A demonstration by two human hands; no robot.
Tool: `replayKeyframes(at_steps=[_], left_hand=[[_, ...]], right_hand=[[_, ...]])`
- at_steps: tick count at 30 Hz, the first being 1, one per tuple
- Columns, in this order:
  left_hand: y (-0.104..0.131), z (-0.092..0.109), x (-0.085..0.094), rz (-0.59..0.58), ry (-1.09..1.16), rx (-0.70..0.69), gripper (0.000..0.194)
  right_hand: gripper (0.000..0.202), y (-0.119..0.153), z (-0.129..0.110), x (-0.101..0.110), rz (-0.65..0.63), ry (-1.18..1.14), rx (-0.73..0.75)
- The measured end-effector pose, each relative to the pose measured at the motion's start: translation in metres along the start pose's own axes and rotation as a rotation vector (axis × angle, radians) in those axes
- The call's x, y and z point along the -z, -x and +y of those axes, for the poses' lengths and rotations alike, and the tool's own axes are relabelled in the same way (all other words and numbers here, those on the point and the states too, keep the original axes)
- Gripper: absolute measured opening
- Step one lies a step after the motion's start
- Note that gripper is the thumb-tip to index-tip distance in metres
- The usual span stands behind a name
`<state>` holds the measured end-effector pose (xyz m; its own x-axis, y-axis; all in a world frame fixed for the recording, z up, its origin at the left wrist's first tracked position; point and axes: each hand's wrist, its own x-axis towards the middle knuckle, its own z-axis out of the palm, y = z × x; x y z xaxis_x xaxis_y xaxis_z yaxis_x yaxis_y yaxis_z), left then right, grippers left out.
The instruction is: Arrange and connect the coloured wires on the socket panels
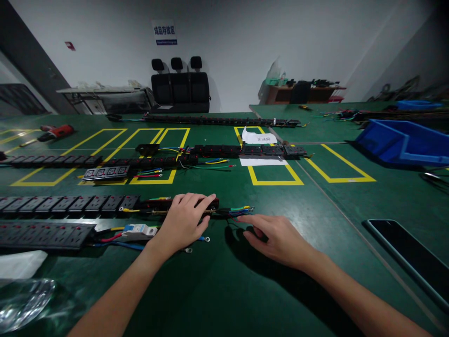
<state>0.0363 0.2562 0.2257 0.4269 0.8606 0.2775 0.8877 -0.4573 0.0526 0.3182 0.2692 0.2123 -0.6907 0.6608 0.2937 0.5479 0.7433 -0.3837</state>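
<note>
While the left hand lies over a dark module at frame centre, its fingers are bent across the top; can't tell if they clamp it. Wires with ring ends stick out of the module's right side. Right hand, right of centre: index finger stretched to the wires, thumb apart from it; contact unclear. Left of the module, upper strip of sockets runs to the left edge. Lower strip lies nearer, with a breaker at its wired end, beside the left wrist. All on a green tabletop. Phone at lower right, blue bin at right edge, clear plastic in lower left corner. Drill at upper left, paper above and right of centre. Black seats by the wall, top centre.
</note>
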Motion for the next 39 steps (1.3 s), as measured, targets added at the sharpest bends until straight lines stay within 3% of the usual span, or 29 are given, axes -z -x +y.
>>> replayKeyframes(at_steps=[15, 22, 39], left_hand=[[0.0004, -0.0002, 0.0003, 0.000, 0.002, 0.003, 0.054], [0.0005, -0.0007, -0.0005, 0.013, -0.007, -0.007, 0.054], [0.0011, -0.0009, -0.0006, -0.002, 0.003, 0.001, 0.055]], right_hand=[[0.014, -0.0007, 0.0021, -0.0024, -0.025, -0.002, -0.050], [0.014, -0.0001, 0.0070, -0.0053, 0.044, 0.030, -0.121], [0.019, -0.0007, 0.0076, -0.0046, 0.062, 0.035, -0.139]])
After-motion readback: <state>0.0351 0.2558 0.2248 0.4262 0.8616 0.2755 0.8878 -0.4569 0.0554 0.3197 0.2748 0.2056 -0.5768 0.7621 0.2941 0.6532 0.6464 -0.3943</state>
